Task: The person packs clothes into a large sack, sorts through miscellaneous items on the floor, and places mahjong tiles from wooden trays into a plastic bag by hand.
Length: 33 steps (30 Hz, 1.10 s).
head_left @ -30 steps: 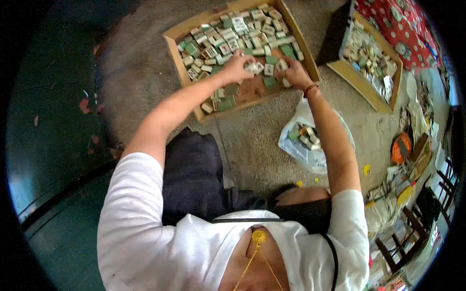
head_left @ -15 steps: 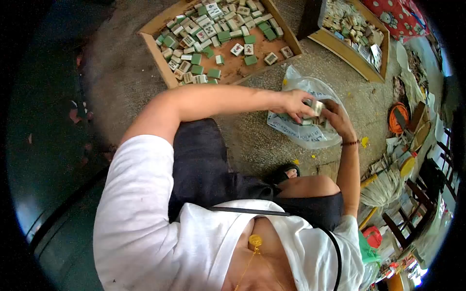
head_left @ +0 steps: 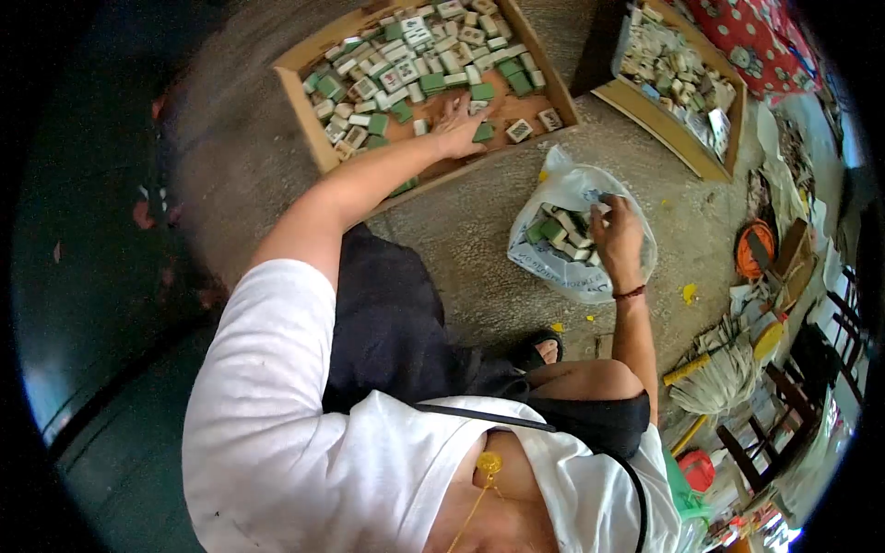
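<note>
In the head view, my left hand (head_left: pixel 454 129) reaches into a shallow wooden tray (head_left: pixel 300 115) of green-backed mahjong tiles (head_left: pixel 406 69). Its fingers are spread over a few tiles on the brown base, and I see nothing gripped. My right hand (head_left: pixel 619 241) is over the right side of a translucent plastic bag (head_left: pixel 576 288), a beaded bracelet on its wrist. Thumb and index finger look apart, touching or close to the bag's inner side; the other fingers are partly hidden. Green and white mahjong tiles (head_left: pixel 558 230) lie heaped inside the bag, which stands open on the floor.
A second box (head_left: pixel 668 134) full of small pale pieces stands at the upper right, beside a red patterned cloth (head_left: pixel 751 46). Along the right are a mop head (head_left: pixel 719 382), an orange round object (head_left: pixel 754 249) and assorted clutter. My sandalled foot (head_left: pixel 546 350) is below the bag.
My left hand has left the bag, where it was among tiles, and moved up and left into the tray. My right hand stays at the bag, whose tiles now show.
</note>
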Tool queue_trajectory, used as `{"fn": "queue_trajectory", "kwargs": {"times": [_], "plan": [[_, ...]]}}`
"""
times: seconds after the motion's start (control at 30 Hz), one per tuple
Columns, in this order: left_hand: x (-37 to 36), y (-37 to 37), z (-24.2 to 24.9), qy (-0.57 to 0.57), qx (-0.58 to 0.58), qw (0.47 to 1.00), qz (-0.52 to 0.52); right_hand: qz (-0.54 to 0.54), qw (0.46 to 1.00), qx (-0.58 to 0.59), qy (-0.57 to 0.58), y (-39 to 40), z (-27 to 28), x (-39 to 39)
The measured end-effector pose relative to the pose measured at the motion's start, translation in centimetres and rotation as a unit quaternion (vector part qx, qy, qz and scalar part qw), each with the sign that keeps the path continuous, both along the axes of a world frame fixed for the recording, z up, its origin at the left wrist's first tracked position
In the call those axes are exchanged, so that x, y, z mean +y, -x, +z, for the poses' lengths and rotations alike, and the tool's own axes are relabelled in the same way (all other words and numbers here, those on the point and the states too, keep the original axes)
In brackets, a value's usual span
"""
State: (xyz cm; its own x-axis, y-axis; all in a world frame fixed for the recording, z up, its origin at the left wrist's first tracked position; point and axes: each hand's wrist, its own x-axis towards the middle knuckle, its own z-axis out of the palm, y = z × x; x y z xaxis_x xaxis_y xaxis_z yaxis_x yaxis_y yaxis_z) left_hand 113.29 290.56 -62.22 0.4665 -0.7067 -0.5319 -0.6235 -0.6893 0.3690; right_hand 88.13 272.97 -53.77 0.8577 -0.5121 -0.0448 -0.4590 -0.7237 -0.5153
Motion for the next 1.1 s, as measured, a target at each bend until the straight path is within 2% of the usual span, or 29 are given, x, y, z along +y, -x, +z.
{"fn": "queue_trajectory", "kwargs": {"times": [0.07, 0.13, 0.2, 0.23, 0.27, 0.33, 0.37, 0.4, 0.47, 0.5, 0.53, 0.6, 0.67, 0.73, 0.8, 0.87, 1.0, 1.03, 1.1], "plan": [[-0.7, 0.2, -0.3, -0.007, -0.007, 1.000, -0.010, 0.008, 0.999, 0.011, -0.032, 0.4, 0.4, 0.8], [-1.0, -0.2, -0.6, -0.019, -0.035, 0.997, -0.073, 0.046, 0.996, -0.038, -0.063, 1.5, -0.1, 1.1], [-1.4, -0.5, -0.5, -0.008, -0.029, 0.997, -0.075, 0.013, 0.990, 0.035, -0.134, 2.7, 0.7, 1.8], [-1.3, -0.5, -0.4, -0.003, -0.024, 0.997, -0.071, -0.010, 0.983, 0.037, -0.182, 3.4, 1.2, 2.3], [-1.3, -0.6, -0.3, -0.002, -0.022, 0.997, -0.076, -0.016, 0.983, 0.039, -0.181, 4.3, 1.1, 2.5], [-1.1, -0.8, -0.3, 0.063, -0.003, 0.997, 0.031, 0.095, 0.992, 0.056, -0.053, 6.5, 0.2, 2.9], [-1.1, -1.3, -0.4, 0.114, 0.052, 0.988, 0.092, 0.125, 0.989, 0.072, -0.021, 7.5, -0.1, 3.1], [-1.5, -1.2, 0.0, 0.114, 0.038, 0.984, 0.133, 0.116, 0.990, 0.079, -0.025, 8.1, 0.1, 3.6], [-2.3, -0.6, 1.4, 0.218, 0.041, 0.971, 0.088, 0.136, 0.988, 0.059, 0.029, 8.7, 0.4, 4.4], [-3.2, 0.5, 3.4, 0.256, 0.120, 0.955, 0.087, 0.138, 0.987, 0.064, 0.041, 9.2, -0.5, 4.5], [-4.1, 2.0, 5.0, 0.254, 0.124, 0.955, 0.083, 0.134, 0.988, 0.067, 0.040, 9.6, -1.2, 4.4], [-5.6, 5.5, 7.9, 0.288, 0.283, 0.915, -0.020, 0.138, 0.980, 0.142, 0.021, 10.0, -2.4, 4.4], [-6.8, 9.5, 10.6, 0.247, 0.349, 0.900, -0.089, 0.141, 0.984, 0.107, 0.016, 9.9, -2.9, 4.2], [-7.7, 12.9, 10.6, 0.180, 0.382, 0.897, -0.133, 0.158, 0.982, 0.093, -0.035, 9.9, -2.9, 4.0], [-7.7, 15.4, 7.5, 0.207, 0.389, 0.887, -0.140, 0.179, 0.979, 0.093, -0.034, 10.2, -2.6, 4.1], [-7.1, 15.7, 5.8, 0.267, 0.272, 0.910, -0.161, 0.216, 0.972, 0.083, -0.039, 10.1, -2.1, 4.3], [-3.9, 10.4, 7.1, 0.298, 0.150, 0.935, -0.119, 0.144, 0.983, 0.072, -0.091, 9.9, -0.3, 4.6], [-2.8, 8.5, 7.1, 0.299, 0.133, 0.942, -0.072, 0.127, 0.981, 0.069, -0.128, 10.1, -0.5, 4.6], [1.0, 4.2, 4.1, 0.317, -0.002, 0.948, 0.003, 0.136, 0.979, 0.069, -0.138, 10.0, -0.5, 4.6]]}}
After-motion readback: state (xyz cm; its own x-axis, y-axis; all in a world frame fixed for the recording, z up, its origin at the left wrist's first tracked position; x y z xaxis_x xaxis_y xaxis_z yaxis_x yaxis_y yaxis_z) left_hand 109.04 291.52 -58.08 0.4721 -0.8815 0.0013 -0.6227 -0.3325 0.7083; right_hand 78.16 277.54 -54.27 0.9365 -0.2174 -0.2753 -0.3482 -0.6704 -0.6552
